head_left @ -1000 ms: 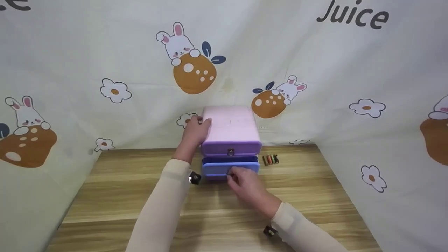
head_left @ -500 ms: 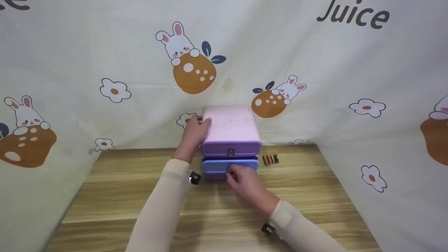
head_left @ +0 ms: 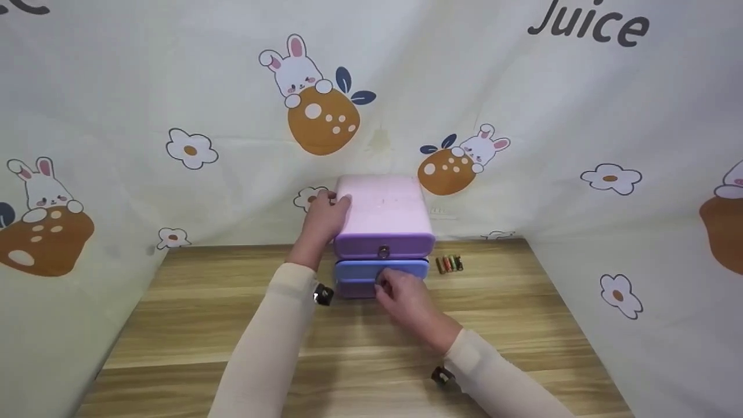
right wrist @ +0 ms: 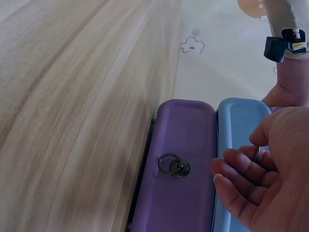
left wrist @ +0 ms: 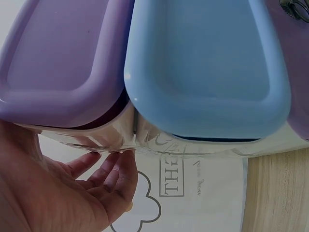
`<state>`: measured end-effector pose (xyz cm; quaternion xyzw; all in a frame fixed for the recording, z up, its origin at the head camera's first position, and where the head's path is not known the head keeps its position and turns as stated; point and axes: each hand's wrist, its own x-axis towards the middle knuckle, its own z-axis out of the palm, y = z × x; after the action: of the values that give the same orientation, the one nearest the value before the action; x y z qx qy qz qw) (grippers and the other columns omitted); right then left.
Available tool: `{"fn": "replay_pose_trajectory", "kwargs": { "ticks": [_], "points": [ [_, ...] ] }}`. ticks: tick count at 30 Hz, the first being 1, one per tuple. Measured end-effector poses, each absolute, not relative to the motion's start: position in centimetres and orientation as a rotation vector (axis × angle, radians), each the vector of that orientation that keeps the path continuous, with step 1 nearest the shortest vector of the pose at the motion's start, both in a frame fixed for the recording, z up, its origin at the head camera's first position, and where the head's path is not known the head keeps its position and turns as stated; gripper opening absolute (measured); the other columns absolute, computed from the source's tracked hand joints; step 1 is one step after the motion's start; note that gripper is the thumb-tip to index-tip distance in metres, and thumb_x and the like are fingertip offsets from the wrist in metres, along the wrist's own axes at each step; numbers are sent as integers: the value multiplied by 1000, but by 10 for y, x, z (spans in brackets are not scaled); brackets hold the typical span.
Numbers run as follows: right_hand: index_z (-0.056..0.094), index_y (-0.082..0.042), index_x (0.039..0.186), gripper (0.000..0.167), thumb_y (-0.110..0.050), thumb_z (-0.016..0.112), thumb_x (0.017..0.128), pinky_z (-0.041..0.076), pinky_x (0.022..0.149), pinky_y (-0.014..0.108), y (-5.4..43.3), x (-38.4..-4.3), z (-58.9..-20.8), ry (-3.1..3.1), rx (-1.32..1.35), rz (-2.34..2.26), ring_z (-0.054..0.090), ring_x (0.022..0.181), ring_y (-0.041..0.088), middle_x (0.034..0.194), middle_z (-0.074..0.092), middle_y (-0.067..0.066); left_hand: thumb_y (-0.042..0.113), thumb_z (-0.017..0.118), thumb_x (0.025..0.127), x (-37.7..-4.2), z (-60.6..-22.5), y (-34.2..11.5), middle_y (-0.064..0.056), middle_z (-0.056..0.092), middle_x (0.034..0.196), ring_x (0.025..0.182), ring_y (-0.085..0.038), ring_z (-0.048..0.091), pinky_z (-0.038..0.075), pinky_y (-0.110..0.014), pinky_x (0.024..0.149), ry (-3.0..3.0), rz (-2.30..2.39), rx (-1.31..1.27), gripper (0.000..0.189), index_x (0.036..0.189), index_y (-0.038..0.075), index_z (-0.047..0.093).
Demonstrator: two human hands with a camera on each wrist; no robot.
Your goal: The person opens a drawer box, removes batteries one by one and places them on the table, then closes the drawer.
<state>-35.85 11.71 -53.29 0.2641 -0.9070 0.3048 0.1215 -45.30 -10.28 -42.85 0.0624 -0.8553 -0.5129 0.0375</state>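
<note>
On the near part of the worktop (head_left: 203,325), two cream sleeves (head_left: 261,342) are slanting inward, each carrying a small black device (head_left: 442,376) at its cuff. Ahead of them, the right hand (head_left: 412,299) is reaching the front of a small three-drawer cabinet (head_left: 383,203); its grip is holding a metal ring pull (right wrist: 257,152) between thumb and forefinger, the other fingers bending toward the palm. That ring is belonging to the blue drawer (head_left: 354,270), the middle one, which is sitting nearly flush, a thin dark gap showing along its edge. Below it, the lower purple drawer (right wrist: 188,203) is bearing its own ring (right wrist: 170,164); above it, the upper purple drawer (head_left: 360,247) is also sitting almost closed. Just beside the cabinet, on the right, four small battery-like cylinders (head_left: 450,264) are lying in a row. Farther back, the left hand (head_left: 327,219) is resting against the cabinet's left side, its grip loosely spread, thumb lying on the pink top and fingertips touching the side wall. Behind everything, a pale cloth (head_left: 232,87) is hanging, showing rabbits, orange fruit, flowers and the word "Juice".
</note>
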Motion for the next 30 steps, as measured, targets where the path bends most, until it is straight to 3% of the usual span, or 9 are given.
{"fn": "replay_pose_trajectory", "kwargs": {
  "ticks": [14, 21, 30],
  "points": [
    [71, -15, 104, 5, -17, 75, 102, 57, 66, 29, 114, -361, -532, -2708, 710, 922, 62, 74, 10, 87, 68, -7, 54, 51, 111, -455, -428, -106, -24, 51, 162, 152, -41, 47, 40, -55, 124, -2635, -1618, 209, 73, 162, 2, 44],
    [71, -11, 104, 5, -14, 75, 101, 56, 66, 30, 117, -361, -532, -2668, 733, 923, 61, 73, 12, 86, 68, -4, 52, 53, 110, -456, -430, -101, -23, 59, 152, 146, -40, 53, 42, -52, 121, -2622, -1555, 176, 71, 156, -2, 48],
    [71, -12, 106, 9, -15, 76, 100, 57, 66, 30, 120, -362, -533, -2707, 713, 929, 62, 73, 11, 86, 68, -5, 54, 51, 111, -454, -430, -98, -23, 57, 154, 146, -40, 52, 43, -54, 120, -2647, -1548, 195, 73, 158, -1, 46]
  ]
}}
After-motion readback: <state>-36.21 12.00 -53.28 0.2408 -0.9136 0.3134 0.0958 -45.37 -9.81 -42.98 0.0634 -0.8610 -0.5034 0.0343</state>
